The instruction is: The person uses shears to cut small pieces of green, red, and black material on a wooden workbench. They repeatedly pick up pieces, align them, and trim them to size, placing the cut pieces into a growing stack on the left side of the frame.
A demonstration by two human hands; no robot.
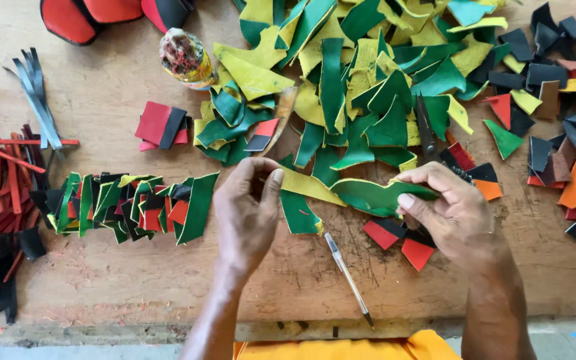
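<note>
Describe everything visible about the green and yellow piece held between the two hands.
The green and yellow piece is a long, curved strip, seemingly leather, yellow at its left part and green at its right. It is held flat above the wooden table. The left hand pinches the yellow end; the right hand pinches the green end.

On the table [115,280], a heap of leather scraps [368,80] lies at twelve o'clock, scissors [428,130] on its right part. A row of stacked pieces [135,207] sits at nine o'clock, strips [1,180] beyond it. A pen [348,277] lies at six o'clock, between the hands.
</note>
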